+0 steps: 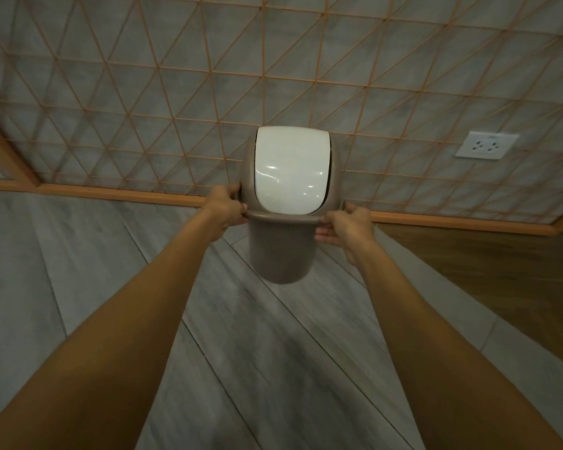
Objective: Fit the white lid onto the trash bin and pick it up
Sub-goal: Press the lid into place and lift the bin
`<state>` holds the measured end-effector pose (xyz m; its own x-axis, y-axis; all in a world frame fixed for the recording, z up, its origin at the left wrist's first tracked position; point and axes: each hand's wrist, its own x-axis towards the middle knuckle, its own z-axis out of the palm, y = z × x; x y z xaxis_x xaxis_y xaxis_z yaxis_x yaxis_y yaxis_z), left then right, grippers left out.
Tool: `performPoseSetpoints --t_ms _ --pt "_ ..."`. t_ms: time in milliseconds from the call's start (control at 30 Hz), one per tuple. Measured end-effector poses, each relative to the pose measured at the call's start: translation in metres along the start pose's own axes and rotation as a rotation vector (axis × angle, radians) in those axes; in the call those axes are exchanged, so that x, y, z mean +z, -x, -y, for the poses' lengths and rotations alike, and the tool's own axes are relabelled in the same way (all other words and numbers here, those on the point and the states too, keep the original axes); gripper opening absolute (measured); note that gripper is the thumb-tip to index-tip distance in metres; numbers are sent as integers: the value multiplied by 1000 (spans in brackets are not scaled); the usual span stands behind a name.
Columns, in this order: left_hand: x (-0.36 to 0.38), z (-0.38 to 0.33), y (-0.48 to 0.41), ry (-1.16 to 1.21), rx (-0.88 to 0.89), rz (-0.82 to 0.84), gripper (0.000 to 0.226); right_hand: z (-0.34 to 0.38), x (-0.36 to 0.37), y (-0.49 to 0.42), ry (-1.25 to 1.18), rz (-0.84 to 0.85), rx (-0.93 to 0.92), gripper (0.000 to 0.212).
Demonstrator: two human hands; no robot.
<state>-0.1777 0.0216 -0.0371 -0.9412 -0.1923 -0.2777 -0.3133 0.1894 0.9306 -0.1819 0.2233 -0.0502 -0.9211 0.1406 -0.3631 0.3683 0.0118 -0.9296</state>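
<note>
A taupe plastic trash bin hangs in the air above the floor, in the middle of the view. Its domed top carries a glossy white lid, seated in the taupe frame. My left hand grips the bin's rim on the left side. My right hand holds the rim on the right, fingers curled under it. Both arms reach straight forward. The bin's base is blurred.
A grey tiled wall with an orange triangular lattice stands right behind the bin, with an orange skirting board at its foot. A white wall socket sits to the right. Grey floor tiles lie below; a brown wooden panel is at right.
</note>
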Motion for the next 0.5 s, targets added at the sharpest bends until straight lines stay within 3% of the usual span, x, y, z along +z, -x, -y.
performPoseSetpoints --t_ms 233,500 --pt "11 -6 -32 -95 37 -57 48 9 5 -36 42 -17 -21 41" --pt "10 -1 -46 -291 68 -163 38 10 11 -50 114 -3 -35 41"
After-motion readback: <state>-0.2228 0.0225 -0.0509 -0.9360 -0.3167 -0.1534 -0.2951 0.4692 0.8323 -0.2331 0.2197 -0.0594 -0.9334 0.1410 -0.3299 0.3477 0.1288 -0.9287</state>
